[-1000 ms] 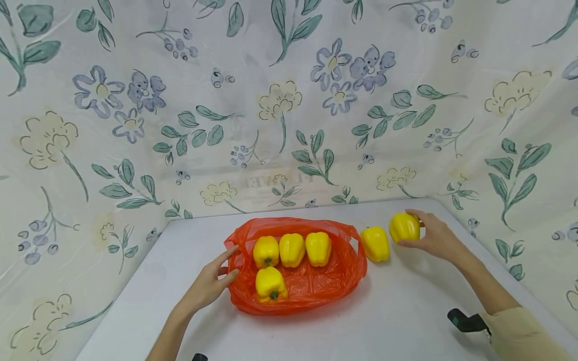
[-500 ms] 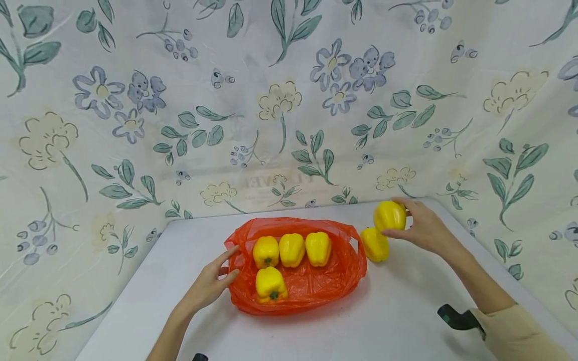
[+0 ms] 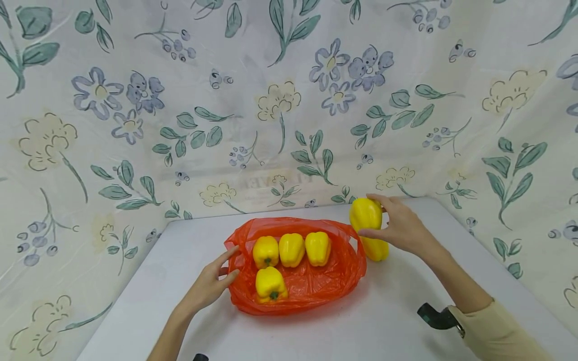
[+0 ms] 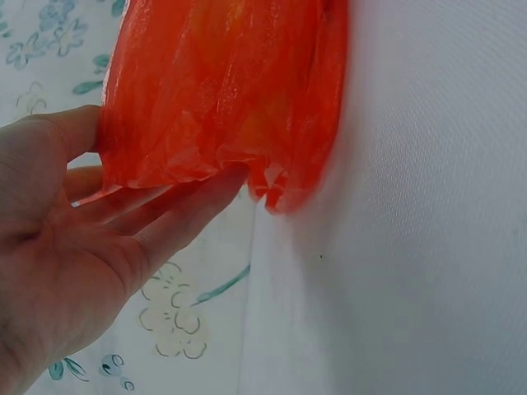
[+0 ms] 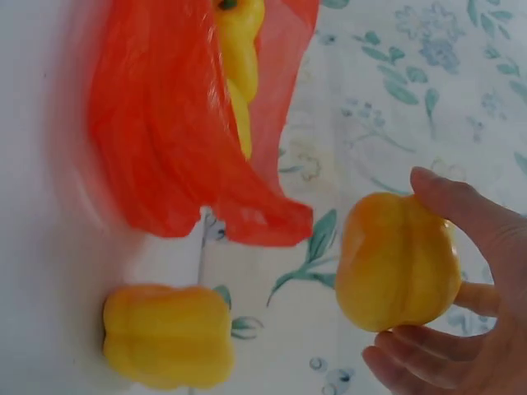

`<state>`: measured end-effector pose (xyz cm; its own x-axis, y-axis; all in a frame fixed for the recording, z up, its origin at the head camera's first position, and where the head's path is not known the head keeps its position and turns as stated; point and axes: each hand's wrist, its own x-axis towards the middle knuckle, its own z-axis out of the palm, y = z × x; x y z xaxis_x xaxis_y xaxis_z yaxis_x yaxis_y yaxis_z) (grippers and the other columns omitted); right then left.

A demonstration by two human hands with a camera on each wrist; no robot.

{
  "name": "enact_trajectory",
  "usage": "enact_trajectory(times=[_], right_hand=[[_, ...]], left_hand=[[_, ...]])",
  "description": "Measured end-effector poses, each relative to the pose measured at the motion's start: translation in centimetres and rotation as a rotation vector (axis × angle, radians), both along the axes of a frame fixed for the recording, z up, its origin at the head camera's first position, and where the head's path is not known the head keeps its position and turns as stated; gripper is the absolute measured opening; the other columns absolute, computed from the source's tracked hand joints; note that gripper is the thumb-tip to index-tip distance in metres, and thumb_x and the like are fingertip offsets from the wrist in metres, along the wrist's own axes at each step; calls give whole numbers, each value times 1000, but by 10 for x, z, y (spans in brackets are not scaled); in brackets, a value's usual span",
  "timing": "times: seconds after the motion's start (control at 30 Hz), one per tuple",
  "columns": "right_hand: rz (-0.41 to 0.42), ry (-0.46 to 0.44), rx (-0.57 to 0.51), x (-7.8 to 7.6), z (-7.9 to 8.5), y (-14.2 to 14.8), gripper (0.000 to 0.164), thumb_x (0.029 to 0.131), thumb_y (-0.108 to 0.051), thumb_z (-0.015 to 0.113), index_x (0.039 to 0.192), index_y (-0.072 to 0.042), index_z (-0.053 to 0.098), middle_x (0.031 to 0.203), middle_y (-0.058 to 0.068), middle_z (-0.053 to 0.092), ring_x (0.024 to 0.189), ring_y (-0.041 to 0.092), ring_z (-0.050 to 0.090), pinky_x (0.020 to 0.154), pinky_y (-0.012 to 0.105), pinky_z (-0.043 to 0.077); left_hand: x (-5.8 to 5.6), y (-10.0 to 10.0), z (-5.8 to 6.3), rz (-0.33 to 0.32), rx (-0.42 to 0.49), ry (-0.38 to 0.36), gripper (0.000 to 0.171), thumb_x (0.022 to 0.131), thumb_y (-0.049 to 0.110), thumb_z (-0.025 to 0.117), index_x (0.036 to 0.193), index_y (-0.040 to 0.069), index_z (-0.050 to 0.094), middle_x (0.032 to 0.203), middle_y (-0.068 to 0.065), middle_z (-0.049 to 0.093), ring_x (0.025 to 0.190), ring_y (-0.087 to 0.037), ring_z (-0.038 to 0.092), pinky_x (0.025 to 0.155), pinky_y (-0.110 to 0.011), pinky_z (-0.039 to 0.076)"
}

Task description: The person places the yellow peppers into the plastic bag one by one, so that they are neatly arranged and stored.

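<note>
A red plastic bag [image 3: 311, 296] lies spread with its mouth up, and several yellow bell peppers sit inside, one of them a front bell pepper [image 3: 271, 285]. At its left edge my left hand [image 3: 206, 285] grips the rim, thumb on one side and fingers on the other in the left wrist view [image 4: 74, 247]. My right hand [image 3: 404, 228] holds a yellow bell pepper [image 3: 365, 214] in the air near the bag's right end, between thumb and fingers. Below it, partly hidden, another bell pepper [image 3: 377, 249] lies on the table beside the bag; the right wrist view shows it whole [image 5: 169, 336].
The white table [image 3: 325, 336] reaches back to a flower-patterned cloth [image 3: 280, 125] that hangs behind and at both sides. A black device [image 3: 437, 317] sits at the right sleeve. Another dark piece [image 3: 200, 357] shows at the bottom edge.
My right hand has carried the held bell pepper leftward and slightly up, past the one on the table, to the bag's right end. The left hand and the bag stay put.
</note>
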<state>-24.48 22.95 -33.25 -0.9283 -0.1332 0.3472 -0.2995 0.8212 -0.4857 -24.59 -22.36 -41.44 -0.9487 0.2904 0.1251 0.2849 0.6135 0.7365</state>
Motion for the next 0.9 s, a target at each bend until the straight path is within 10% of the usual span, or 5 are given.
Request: enact_trajectory(times=[0.9], right_hand=[[152, -87, -49, 14, -13, -82, 90, 70, -51, 84, 145, -23, 44, 134, 7, 53, 108, 22, 58, 85, 39, 59]], left_hand=[[0, 0, 3, 12, 2, -16, 61, 95, 18, 63, 151, 16, 38, 152, -20, 42, 119, -40, 59, 81, -33, 61]])
